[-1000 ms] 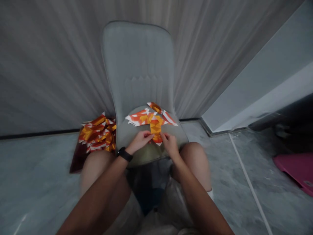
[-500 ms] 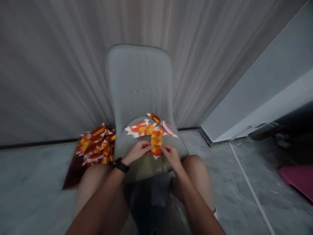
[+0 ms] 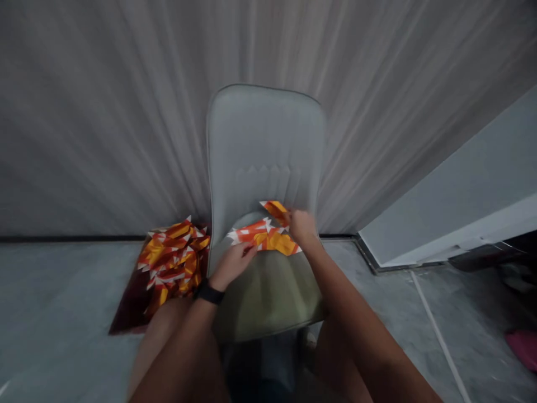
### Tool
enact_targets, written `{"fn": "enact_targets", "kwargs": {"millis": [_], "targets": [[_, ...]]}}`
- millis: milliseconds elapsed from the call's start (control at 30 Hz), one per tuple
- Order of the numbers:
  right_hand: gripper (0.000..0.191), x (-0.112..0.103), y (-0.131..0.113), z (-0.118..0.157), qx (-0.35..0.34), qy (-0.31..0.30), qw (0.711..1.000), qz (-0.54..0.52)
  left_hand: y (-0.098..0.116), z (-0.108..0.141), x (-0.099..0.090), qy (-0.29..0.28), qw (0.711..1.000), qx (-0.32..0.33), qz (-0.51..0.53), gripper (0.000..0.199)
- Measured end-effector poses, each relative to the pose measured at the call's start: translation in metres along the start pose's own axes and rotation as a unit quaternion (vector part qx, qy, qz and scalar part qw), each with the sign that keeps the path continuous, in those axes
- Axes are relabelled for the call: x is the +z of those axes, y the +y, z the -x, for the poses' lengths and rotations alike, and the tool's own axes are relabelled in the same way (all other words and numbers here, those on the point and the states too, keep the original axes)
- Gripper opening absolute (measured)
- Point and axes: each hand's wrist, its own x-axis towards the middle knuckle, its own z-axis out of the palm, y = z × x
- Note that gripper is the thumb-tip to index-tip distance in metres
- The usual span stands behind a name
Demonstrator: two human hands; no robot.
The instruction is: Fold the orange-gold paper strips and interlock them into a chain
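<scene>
On the seat of a grey chair (image 3: 268,302) lie shiny orange, gold and white pieces that look like foil or printed paper with pointed ends. My left hand (image 3: 235,263) is at the front left edge of the flat pieces (image 3: 272,240), thumb and fingers drawn together; whether anything is between them is hidden. Farther back, my right hand (image 3: 302,226) has its fingertips closed on the right end of a folded orange-and-gold strip (image 3: 274,210). That strip lies behind the other pieces, near the backrest.
A heap of similar orange strips (image 3: 176,257) lies on a dark red flat thing (image 3: 130,305) on the floor, left of the chair. Behind the chair hangs a grey curtain (image 3: 126,112). At the right stand a pale panel (image 3: 453,196) and a pink object (image 3: 522,344).
The gold-and-orange piece that both hands held at the seat's front is gone from them. My right hand has moved up and back to the rear strip. The view has shifted slightly.
</scene>
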Motion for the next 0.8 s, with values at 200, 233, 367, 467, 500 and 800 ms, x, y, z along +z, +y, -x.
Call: {"fn": "enact_targets", "kwargs": {"millis": [200, 233, 367, 467, 500, 800], "targets": [[0.037, 0.029, 0.018, 0.024, 0.0, -0.036, 0.998, 0.043, -0.005, -0.012, -0.006, 0.047, 0.994, -0.034, -0.097, 0.03], [0.036, 0.031, 0.03, 0.033, -0.006, -0.047, 0.997, 0.053, -0.004, -0.015, -0.007, 0.057, 0.992, -0.038, -0.105, 0.028], [0.04, 0.03, 0.08, 0.049, -0.011, -0.075, 0.993, 0.091, -0.002, -0.024, -0.005, 0.075, 0.994, -0.03, -0.073, 0.026], [0.047, 0.028, 0.098, 0.044, 0.035, -0.099, 0.991, 0.082, -0.002, -0.026, 0.0, 0.062, 0.997, -0.024, -0.048, 0.028], [0.044, 0.028, 0.1, 0.041, 0.05, -0.106, 0.991, 0.068, -0.002, -0.026, 0.002, 0.057, 0.997, -0.025, -0.042, 0.029], [0.03, 0.03, 0.099, 0.043, 0.126, -0.075, 0.989, -0.028, -0.008, -0.026, 0.008, 0.059, 0.997, -0.04, -0.019, 0.032]]}}
